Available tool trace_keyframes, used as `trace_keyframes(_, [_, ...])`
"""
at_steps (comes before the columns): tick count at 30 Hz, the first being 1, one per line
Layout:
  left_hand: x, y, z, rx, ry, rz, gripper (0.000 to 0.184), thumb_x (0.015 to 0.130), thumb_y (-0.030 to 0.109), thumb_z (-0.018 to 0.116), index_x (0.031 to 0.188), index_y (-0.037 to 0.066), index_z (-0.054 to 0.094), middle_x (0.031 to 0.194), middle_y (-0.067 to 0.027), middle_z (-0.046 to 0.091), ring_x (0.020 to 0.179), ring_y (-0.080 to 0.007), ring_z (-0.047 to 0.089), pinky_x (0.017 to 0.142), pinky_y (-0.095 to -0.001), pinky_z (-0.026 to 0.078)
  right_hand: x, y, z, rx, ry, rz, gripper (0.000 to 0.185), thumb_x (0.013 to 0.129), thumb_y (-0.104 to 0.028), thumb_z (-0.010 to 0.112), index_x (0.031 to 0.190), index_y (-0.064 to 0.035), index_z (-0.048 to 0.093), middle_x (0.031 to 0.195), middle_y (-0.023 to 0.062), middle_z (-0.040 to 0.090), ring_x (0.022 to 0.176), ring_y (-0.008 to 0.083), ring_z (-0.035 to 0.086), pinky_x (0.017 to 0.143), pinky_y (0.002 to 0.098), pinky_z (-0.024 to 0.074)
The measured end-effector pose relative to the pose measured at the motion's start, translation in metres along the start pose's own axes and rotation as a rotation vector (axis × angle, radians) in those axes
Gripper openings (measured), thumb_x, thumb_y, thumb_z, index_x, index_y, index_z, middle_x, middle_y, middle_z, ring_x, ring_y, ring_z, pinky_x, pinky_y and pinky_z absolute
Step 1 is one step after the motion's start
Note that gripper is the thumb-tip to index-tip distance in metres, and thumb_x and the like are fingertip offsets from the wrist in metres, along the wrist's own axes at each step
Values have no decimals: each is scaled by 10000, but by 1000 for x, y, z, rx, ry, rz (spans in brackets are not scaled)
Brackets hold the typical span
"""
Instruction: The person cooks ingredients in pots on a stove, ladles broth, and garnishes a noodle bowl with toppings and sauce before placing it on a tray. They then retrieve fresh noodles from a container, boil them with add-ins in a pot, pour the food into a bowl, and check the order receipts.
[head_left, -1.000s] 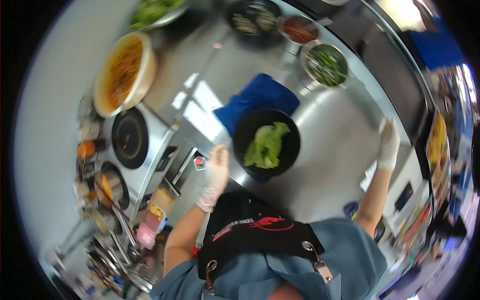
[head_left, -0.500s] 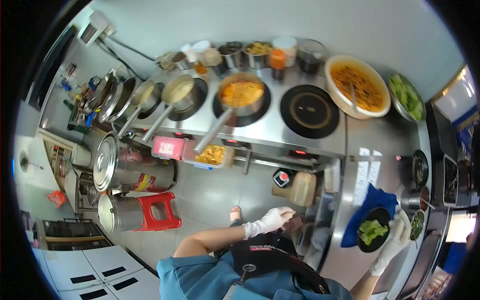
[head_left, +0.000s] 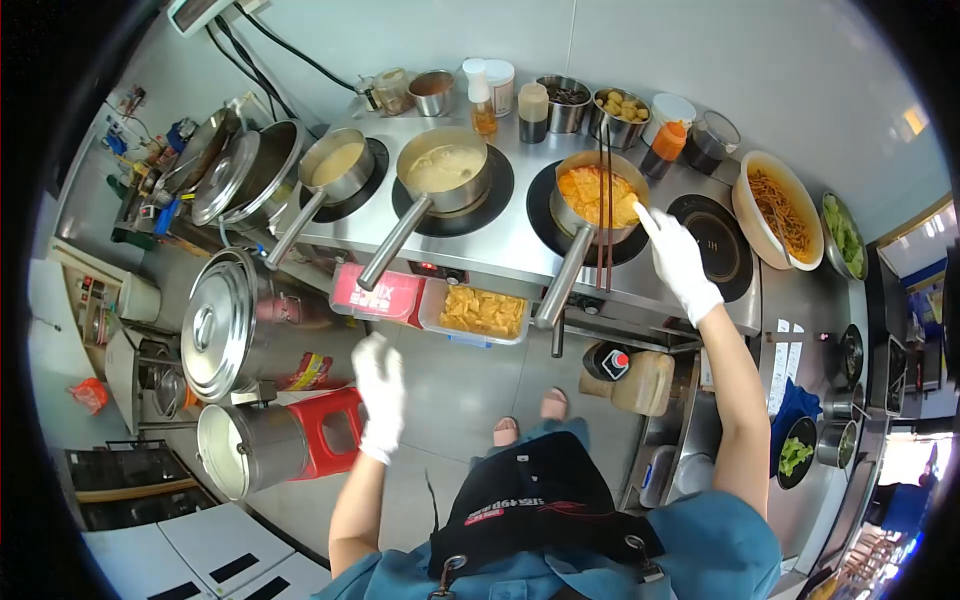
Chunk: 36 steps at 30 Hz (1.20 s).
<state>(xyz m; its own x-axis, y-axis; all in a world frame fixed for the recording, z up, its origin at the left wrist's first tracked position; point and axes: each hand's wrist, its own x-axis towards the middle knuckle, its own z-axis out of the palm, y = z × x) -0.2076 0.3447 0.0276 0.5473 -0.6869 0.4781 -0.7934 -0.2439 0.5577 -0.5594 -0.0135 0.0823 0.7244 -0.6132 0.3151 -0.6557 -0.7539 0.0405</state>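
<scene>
My right hand (head_left: pixel 682 258), extended and gripping nothing I can see, is right at the pan (head_left: pixel 625 235) on the stove (head_left: pixel 510 250), left hand (head_left: pixel 379 395) loose and empty; a sloppy reach could knock the chopsticks (head_left: pixel 609 212) across that pan or snag its overhanging handle (head_left: pixel 565 275).

Right hand (head_left: pixel 682 258) moved from black bowl (head_left: pixel 808 432) to saucepan (head_left: pixel 572 223), four o'clock side. Left hand (head_left: pixel 379 393) shifted near red stool (head_left: pixel 314 440), two o'clock.

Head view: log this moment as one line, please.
right hand: by rim of orange-filled pan, contact unclear | left hand: nothing visible held | chopsticks: across pan
</scene>
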Motion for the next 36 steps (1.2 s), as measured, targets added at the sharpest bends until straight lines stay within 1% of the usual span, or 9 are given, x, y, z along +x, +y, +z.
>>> trace_keyframes(2, [61, -21, 6, -79, 188, -81, 372, 858, 94, 646, 1199, -13, 540, 1192, -173, 532, 1113, -301, 515, 996, -381, 387, 28, 0, 11, -24, -36, -55, 756, 713, 4, 642, 1405, -140, 373, 1287, 162, 494, 1174, 330, 491, 942, 401, 431])
trace_keyframes(4, [113, -48, 19, -162, 43, -361, 418, 888, 214, 641, 1233, -2, 545, 1156, -147, 574, 1103, -250, 534, 982, -348, 397, 52, -4, 22, -13, -165, -125, 910, 646, -24, 726, 1443, -172, 311, 1400, 158, 405, 1277, 353, 405, 1045, 435, 356])
trace_keyframes(6, [156, -66, 36, -584, -197, -645, 433, 897, 248, 630, 1247, 7, 547, 980, -71, 630, 887, -166, 596, 822, -295, 479, 59, 1, 47, -10, -174, -227, 921, 619, -80, 770, 1427, -166, 338, 1389, 155, 416, 1280, 346, 406, 1062, 427, 343])
trace_keyframes(9, [168, -59, 60, -546, -524, -650, 463, 882, 196, 648, 1289, 14, 522, 792, 7, 591, 543, -53, 480, 474, -216, 413, 57, 6, 82, 51, -177, -194, 736, 681, -130, 748, 1338, -55, 424, 1354, 179, 443, 1276, 353, 411, 1067, 415, 352])
trace_keyframes(16, [135, -33, 80, -609, -470, -767, 519, 894, 99, 592, 1375, -3, 425, 826, -18, 595, 551, -54, 463, 479, -200, 389, 41, 31, 69, 77, -178, -257, 402, 780, -102, 649, 1148, 27, 554, 1258, 207, 517, 1226, 353, 471, 1029, 402, 405])
trace_keyframes(22, [132, -40, 91, -482, -425, -689, 511, 891, 88, 590, 1365, -23, 436, 1067, -66, 618, 873, -86, 532, 788, -197, 443, 74, -26, -21, 373, 464, -34, 313, 755, 114, 593, 1023, -25, 674, 1097, 165, 619, 1008, 312, 624, 878, 347, 507])
trace_keyframes(31, [142, -29, 64, -610, -610, -893, 538, 903, 118, 615, 1382, -15, 409, 1048, -82, 610, 889, -100, 548, 800, -212, 462, 202, -172, 44, 1106, 192, -79, 248, 848, -14, 598, 1091, -30, 647, 1088, 157, 644, 977, 272, 631, 867, 323, 501])
trace_keyframes(34, [137, -48, 72, -657, -584, -839, 537, 912, 142, 617, 1382, -12, 408, 918, -45, 607, 762, -76, 545, 685, -202, 470, 216, -179, 73, 1092, 84, -86, 225, 879, -53, 579, 1093, -27, 642, 1085, 147, 650, 990, 264, 628, 884, 325, 490])
trace_keyframes(36, [126, -83, 82, -684, -430, -524, 475, 918, 161, 616, 1328, -21, 461, 802, -1, 578, 655, -55, 505, 591, -213, 443, 213, -181, 55, 1038, 71, -17, 214, 883, -56, 579, 1084, -37, 654, 1067, 133, 660, 990, 241, 628, 876, 317, 489])
